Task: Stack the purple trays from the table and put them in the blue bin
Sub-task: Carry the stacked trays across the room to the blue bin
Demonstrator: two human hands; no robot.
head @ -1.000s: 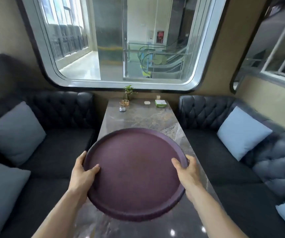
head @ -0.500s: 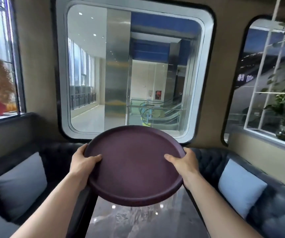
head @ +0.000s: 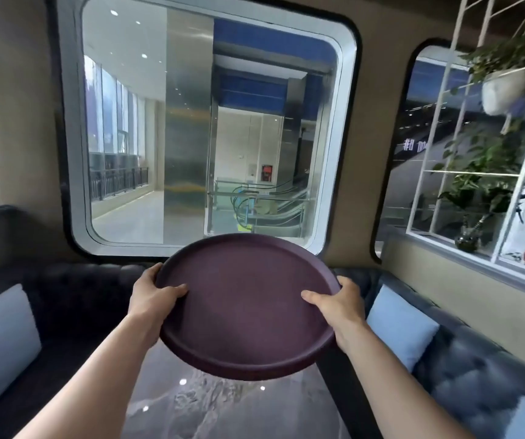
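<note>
Purple tray [head: 248,312] held clear above the desk [head: 223,403]; left hand [head: 153,296] and right hand [head: 337,307] clamp opposite rims; blue bin not visible.

Cafe or restaurant booth inside mall, I reckon. My marble table [head: 223,403] sits between dark tufted sofas [head: 463,375] with blue cushions [head: 402,324]. Beyond table, big rounded window [head: 210,128] looks onto concourse with escalators [head: 273,210] and railing. Right of table, white grid shelf [head: 463,172] with potted plants [head: 489,166]. Round purple serving tray [head: 248,305] above table fits eatery.
</note>
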